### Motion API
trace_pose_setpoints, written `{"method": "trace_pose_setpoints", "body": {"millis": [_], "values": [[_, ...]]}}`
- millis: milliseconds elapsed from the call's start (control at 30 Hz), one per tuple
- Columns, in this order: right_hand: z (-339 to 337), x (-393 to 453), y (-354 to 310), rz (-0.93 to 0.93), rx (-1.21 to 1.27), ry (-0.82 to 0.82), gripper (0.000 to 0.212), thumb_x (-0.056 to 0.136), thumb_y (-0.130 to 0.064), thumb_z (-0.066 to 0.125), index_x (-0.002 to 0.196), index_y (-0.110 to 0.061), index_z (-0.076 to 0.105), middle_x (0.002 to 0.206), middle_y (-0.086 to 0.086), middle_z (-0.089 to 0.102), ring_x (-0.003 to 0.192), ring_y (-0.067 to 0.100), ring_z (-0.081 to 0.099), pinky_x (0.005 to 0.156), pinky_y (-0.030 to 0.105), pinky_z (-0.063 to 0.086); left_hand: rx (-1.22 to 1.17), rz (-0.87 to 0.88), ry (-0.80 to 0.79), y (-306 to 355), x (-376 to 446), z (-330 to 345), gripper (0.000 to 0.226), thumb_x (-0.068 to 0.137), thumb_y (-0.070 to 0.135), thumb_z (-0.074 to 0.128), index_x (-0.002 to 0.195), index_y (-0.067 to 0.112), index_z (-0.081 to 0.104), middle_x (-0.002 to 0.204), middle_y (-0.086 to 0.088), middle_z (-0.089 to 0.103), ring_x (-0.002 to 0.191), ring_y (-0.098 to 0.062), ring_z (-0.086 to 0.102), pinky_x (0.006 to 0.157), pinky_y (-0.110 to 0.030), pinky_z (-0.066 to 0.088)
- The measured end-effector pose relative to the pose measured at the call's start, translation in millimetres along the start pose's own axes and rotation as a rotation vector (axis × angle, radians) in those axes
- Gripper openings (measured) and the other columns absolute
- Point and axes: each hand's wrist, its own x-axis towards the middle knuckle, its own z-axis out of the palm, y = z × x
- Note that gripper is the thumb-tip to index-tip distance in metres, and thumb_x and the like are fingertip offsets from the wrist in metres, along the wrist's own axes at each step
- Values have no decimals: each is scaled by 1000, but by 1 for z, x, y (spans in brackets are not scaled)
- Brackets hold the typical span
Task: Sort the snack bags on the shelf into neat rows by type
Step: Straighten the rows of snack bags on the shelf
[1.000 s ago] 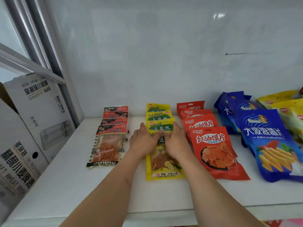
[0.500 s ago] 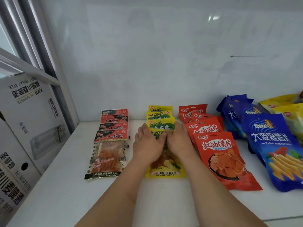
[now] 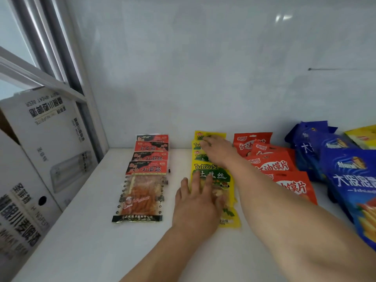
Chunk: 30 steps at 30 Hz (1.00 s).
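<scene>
The right hand lay over the far end of the yellow bags, hiding most of their printed headers; its fingers were blurred, and whether they lay flat or pinched a bag could not be told. The left hand rested flat on the nearest yellow bag, fingers straight and slightly spread, covering that bag's left edge and much of its clear window. The yellow bags formed one overlapping row on the white shelf, running toward 12 o'clock to the back wall.

At 9 o'clock from them lay a row of red-and-black packets, flat, glossy, the nearest with a clear window showing orange strips. At 3 o'clock lay a row of red bags, partly hidden by the right forearm. Beyond these, puffy blue bags were cut off by the right edge of the view, as was a yellow bag behind them. Printed cardboard boxes stood at the left, cut off.
</scene>
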Motion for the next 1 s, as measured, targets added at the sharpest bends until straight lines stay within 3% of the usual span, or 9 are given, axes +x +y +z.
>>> {"method": "trace_pose_setpoints", "body": {"millis": [167,367,633,733,800,900,1000], "values": [[2,0,-3,35,99,-56,63,98,-63,17,149,-33,39,160,5,32,147,27,27,119,50,22,29,9,9,-3,5,0,96,70,66,-13,158,35,7,168,-1,-3,151,-36,10,121,-44,15],[-7,-3,-13,6,223,-150,75,101,-62,10,146,-17,48,153,12,43,139,28,40,112,35,28,42,17,10,-7,11,-1,94,71,66,-14,157,38,10,167,0,0,150,-33,12,121,-43,19],[-1,-5,-12,23,235,-183,81,96,-70,7,146,-22,49,152,10,45,140,28,40,112,36,28,29,18,-16,-10,12,3,87,79,72,-15,157,40,10,167,1,-1,150,-29,9,121,-42,13],[-3,-8,-11,64,356,-188,75,97,-69,12,143,-26,53,150,7,47,137,26,43,113,35,29,36,20,-17,-10,12,5,88,77,64,-17,157,38,8,167,-1,-1,150,-30,10,121,-43,13],[-4,-9,-9,92,478,-186,73,96,-71,16,142,-29,53,149,4,48,136,24,45,115,37,30,39,13,-26,-10,12,4,78,86,63,-11,157,36,7,167,-2,-2,150,-31,9,121,-43,13],[-7,-15,-6,146,666,-134,84,87,-82,20,147,-30,47,153,2,44,139,24,43,118,44,29,16,5,-37,-9,13,2,59,103,56,13,158,35,8,167,-2,-4,150,-31,7,121,-43,11],[2,-25,2,296,787,18,105,62,-99,22,141,-35,51,148,2,50,135,26,47,115,48,33,-17,2,-28,-10,11,0,57,104,54,18,158,36,9,167,-1,-4,150,-31,7,121,-42,9]]}}
